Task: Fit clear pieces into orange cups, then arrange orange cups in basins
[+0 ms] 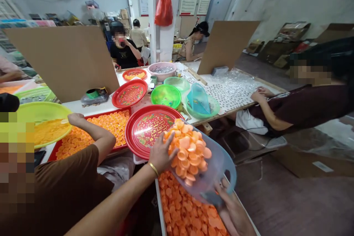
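Observation:
My right hand (229, 201) grips the handle end of a translucent bluish plastic scoop (221, 155), its fingers at the handle hole. The scoop is tilted and carries a heap of small orange plastic cups (190, 151). At the heap's left side, my left hand (163, 155), a gold bangle on its wrist, has its fingers spread against the cups. Below the scoop is a white-edged box (160, 206) full of similar orange pieces (188, 210). A round red tray (143, 147) with gold patterns lies just beyond my left hand.
At left, a co-worker's hand (76, 118) holds a pale spoon at a yellow bowl (58, 108), beside a red tray of orange cups (107, 127). Green bowls (166, 96) and a pink basin (162, 67) stand farther back. Another person's hands (260, 95) work at right. Cardboard panels (63, 59) stand upright.

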